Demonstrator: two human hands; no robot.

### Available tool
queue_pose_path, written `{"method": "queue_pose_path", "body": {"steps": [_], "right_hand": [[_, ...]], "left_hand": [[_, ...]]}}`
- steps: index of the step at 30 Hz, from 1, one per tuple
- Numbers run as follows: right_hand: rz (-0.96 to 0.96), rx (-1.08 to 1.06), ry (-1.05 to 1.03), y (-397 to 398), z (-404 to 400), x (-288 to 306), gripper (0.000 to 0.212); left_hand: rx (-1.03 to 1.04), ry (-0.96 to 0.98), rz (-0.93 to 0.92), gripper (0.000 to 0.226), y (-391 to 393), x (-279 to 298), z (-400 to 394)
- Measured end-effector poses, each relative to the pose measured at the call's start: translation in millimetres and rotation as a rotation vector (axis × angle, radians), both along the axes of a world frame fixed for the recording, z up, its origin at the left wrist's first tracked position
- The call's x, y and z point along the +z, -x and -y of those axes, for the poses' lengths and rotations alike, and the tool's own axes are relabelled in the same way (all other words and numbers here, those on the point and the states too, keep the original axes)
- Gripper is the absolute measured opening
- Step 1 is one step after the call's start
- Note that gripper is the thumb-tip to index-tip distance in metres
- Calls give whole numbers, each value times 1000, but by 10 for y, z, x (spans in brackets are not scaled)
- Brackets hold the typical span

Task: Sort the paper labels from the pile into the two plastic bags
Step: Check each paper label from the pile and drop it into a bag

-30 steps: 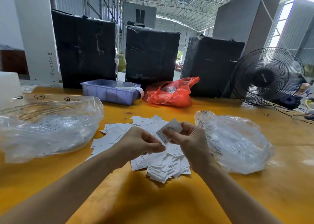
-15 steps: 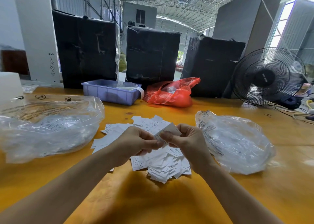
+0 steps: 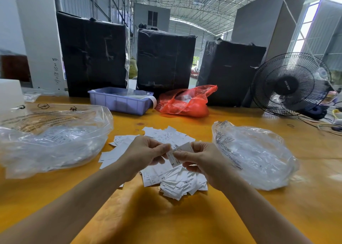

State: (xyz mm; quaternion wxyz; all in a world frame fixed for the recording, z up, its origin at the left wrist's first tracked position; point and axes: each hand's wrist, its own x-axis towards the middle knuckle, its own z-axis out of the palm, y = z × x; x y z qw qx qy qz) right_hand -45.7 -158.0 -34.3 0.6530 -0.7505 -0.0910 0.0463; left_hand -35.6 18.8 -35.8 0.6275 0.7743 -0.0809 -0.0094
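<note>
Label lower now, 2 hands.

A yellow-orange wooden table is carrying everything. A pile of white paper labels is lying at its middle. A large clear plastic bag is sitting to the left of the pile, and a smaller clear plastic bag is sitting to the right. Farther back, a lavender plastic bin is resting beside a crumpled red plastic bag. A black fan is standing at the far right, with cables trailing near it.
</note>
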Motion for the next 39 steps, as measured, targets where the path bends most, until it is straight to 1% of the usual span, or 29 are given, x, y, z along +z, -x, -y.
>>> {"method": "queue_pose_path", "body": {"steps": [5,9,12,13,14,17,23,26,29,34,39], "right_hand": [[56,-54,-79,-1,-16,-19,11],[101,-60,-71,5,-17,-14,16],[152,-59,-50,11,-25,-12,16],[166,-67,-44,9,-26,-11,16],[175,-76,-37,4,-26,-9,14],[183,-120,-46,-10,-31,-9,9],[219,-194,-215,-17,-24,1,10],[263,-204,-162,-3,-53,9,11],[300,-197,-98,23,-79,13,12],[319,-179,-80,41,-90,1,11],[333,-150,-47,46,-105,-15,13]], "left_hand": [[-90,-9,-29,23,50,-9,42],[-107,32,-66,22,60,-2,51],[-143,66,-104,11,63,14,35],[-154,56,-106,4,64,19,29],[-157,43,-105,2,64,24,25],[-122,9,-109,15,56,19,21],[-89,33,-153,29,38,21,16],[-105,54,-168,35,57,31,18],[-115,83,-172,35,60,25,27],[-118,98,-163,45,41,12,26],[-99,123,-159,35,29,0,28]]}}
